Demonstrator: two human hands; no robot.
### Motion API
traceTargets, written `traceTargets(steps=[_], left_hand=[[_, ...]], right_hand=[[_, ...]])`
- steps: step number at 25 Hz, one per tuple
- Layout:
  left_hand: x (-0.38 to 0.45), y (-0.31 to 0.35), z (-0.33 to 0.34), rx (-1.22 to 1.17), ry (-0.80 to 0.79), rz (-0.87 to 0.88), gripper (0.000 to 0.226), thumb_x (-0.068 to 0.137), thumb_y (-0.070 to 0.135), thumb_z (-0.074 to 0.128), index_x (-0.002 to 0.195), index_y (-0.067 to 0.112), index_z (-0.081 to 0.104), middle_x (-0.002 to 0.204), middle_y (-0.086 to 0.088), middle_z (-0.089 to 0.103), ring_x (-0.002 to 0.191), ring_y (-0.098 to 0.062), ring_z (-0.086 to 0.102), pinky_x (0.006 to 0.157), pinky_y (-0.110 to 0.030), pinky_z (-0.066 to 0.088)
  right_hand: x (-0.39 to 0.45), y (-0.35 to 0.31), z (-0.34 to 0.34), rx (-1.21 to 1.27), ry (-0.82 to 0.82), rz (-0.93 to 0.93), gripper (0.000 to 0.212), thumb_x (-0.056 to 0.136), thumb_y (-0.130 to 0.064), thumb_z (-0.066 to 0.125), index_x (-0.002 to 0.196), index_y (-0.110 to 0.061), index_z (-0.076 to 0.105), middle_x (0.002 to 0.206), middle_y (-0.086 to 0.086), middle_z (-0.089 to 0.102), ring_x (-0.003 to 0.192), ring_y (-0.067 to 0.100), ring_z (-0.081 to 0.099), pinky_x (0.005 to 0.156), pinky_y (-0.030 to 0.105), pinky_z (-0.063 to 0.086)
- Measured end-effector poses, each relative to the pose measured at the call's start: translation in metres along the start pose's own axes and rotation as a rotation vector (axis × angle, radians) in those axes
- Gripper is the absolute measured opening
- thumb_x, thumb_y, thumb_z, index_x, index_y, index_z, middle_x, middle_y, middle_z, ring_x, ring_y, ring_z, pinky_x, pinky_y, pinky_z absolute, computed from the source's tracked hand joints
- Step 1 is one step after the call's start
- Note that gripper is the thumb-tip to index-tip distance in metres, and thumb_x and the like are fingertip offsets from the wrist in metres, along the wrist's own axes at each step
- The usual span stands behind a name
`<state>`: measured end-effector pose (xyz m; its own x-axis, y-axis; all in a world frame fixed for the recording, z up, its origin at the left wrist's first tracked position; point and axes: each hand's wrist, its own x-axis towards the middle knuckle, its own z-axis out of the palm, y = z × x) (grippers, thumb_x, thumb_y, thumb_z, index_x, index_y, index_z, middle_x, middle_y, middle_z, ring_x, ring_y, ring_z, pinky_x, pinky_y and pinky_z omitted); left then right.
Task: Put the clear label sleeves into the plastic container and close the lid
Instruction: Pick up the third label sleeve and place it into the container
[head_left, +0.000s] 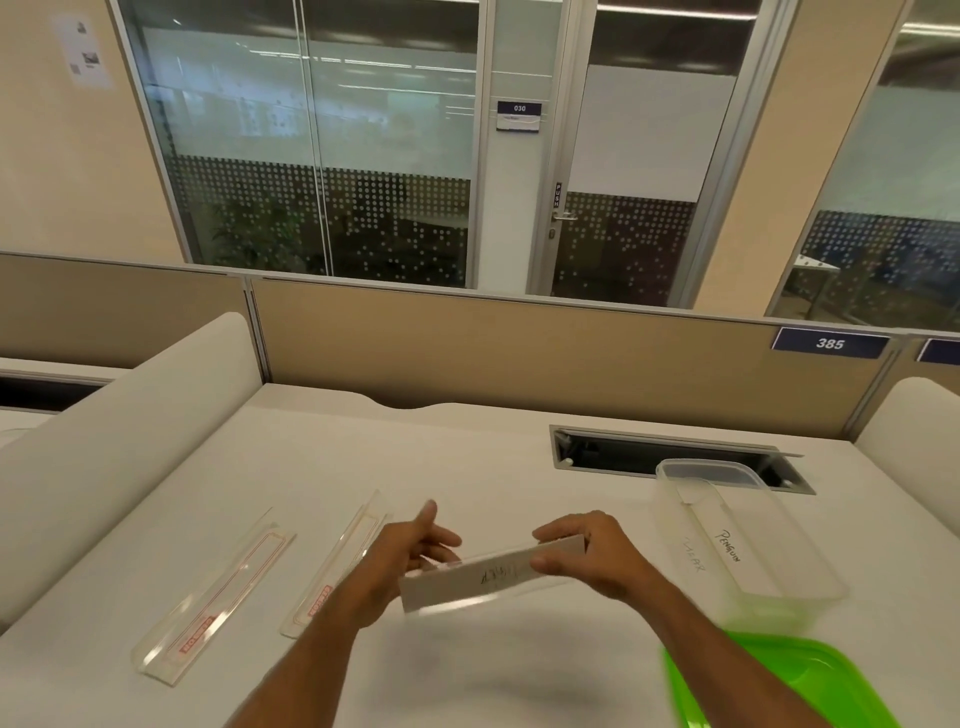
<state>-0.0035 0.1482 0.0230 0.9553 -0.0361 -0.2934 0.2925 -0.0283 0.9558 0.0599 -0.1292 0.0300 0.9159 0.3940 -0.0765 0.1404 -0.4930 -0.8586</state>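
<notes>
I hold one clear label sleeve (488, 577) with a white handwritten card inside, level above the white desk. My right hand (587, 551) pinches its right end. My left hand (415, 545) is at its left end with fingers spread, touching it behind. Two more clear label sleeves lie on the desk to the left, one (213, 597) further left and one (337, 566) nearer my left hand; both have red print. The open clear plastic container (810, 582) stands at the right with two labelled sleeves inside. Its green lid (779, 680) lies in front of it.
A cable slot (623, 454) opens in the desk behind the container. Beige partition panels (519, 353) close off the back, and white curved dividers (130, 415) flank both sides. Glass walls and a door stand beyond.
</notes>
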Motion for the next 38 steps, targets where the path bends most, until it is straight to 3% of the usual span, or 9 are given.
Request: traceTargets(steps=[7,12,16,20,24,29,31,34,38], left_hand=[[0.010,0.024,0.010,-0.280,0.110,0.154,0.062,0.084,0.063,0.053,0.099,0.007,0.075,0.105,-0.016,0.072,0.100,-0.031,0.067,0.068,-0.033,0.058],[0.015,0.033,0.021,-0.370,0.159,0.270,0.052,0.080,0.049,0.063,0.113,0.010,0.068,0.103,-0.015,0.071,0.103,-0.037,0.066,0.071,-0.033,0.059],[0.017,0.043,0.036,-0.485,0.188,0.313,0.067,0.076,0.038,0.073,0.133,0.016,0.047,0.100,-0.013,0.074,0.096,-0.033,0.069,0.084,-0.040,0.057],[0.018,0.048,0.064,-0.398,0.172,0.273,0.080,0.071,0.021,0.084,0.138,0.017,0.040,0.117,-0.020,0.066,0.107,-0.032,0.066,0.092,-0.046,0.057],[0.019,0.040,0.094,-0.280,0.195,0.190,0.088,0.069,0.023,0.088,0.138,0.024,0.033,0.124,-0.008,0.057,0.114,-0.028,0.059,0.093,-0.044,0.057],[0.021,0.037,0.096,-0.057,0.251,0.155,0.086,0.064,0.031,0.091,0.125,0.034,0.030,0.122,0.002,0.048,0.111,-0.026,0.054,0.084,-0.038,0.057],[0.021,0.039,0.088,0.041,0.228,0.206,0.084,0.061,0.033,0.091,0.123,0.034,0.035,0.119,0.005,0.051,0.108,-0.024,0.056,0.074,-0.027,0.058],[0.019,0.047,0.075,0.144,0.176,0.265,0.075,0.061,0.033,0.089,0.121,0.034,0.045,0.118,0.009,0.057,0.103,-0.021,0.060,0.062,-0.016,0.054],[0.016,0.060,0.057,0.257,0.097,0.328,0.068,0.058,0.025,0.088,0.119,0.034,0.059,0.114,0.011,0.062,0.098,-0.021,0.064,0.062,-0.019,0.058]], right_hand=[[0.006,-0.015,-0.021,0.150,0.139,-0.045,0.038,0.074,-0.053,0.075,0.089,-0.018,0.077,0.080,-0.003,0.077,0.061,0.013,0.067,0.060,0.029,0.057],[0.010,-0.024,-0.030,0.190,0.175,-0.024,0.044,0.071,-0.060,0.068,0.093,-0.023,0.075,0.085,-0.002,0.076,0.061,0.015,0.069,0.061,0.026,0.058],[0.010,-0.026,-0.026,0.305,0.126,0.016,0.048,0.071,-0.054,0.076,0.103,-0.017,0.075,0.096,0.007,0.075,0.077,0.026,0.071,0.071,0.034,0.061],[0.007,-0.031,-0.007,0.378,0.016,0.081,0.053,0.066,-0.049,0.080,0.108,-0.017,0.071,0.104,0.011,0.072,0.085,0.028,0.073,0.076,0.037,0.061],[0.005,-0.037,0.017,0.405,-0.016,0.121,0.066,0.068,-0.044,0.081,0.125,-0.023,0.055,0.118,0.006,0.065,0.092,0.030,0.073,0.081,0.042,0.061],[0.006,-0.042,0.015,0.355,-0.132,0.186,0.080,0.073,-0.028,0.082,0.137,-0.034,0.033,0.121,-0.006,0.058,0.105,0.027,0.065,0.082,0.039,0.059],[0.008,-0.042,0.006,0.323,-0.182,0.181,0.089,0.068,-0.028,0.080,0.139,-0.036,0.028,0.126,-0.007,0.052,0.115,0.026,0.058,0.089,0.041,0.054],[0.012,-0.048,-0.011,0.387,-0.085,0.061,0.097,0.062,-0.035,0.081,0.144,-0.033,0.028,0.139,-0.003,0.046,0.124,0.023,0.051,0.100,0.044,0.048],[0.021,-0.063,-0.041,0.670,0.166,-0.087,0.092,0.065,-0.025,0.078,0.144,-0.026,0.031,0.131,0.012,0.058,0.118,0.029,0.060,0.100,0.050,0.048]])
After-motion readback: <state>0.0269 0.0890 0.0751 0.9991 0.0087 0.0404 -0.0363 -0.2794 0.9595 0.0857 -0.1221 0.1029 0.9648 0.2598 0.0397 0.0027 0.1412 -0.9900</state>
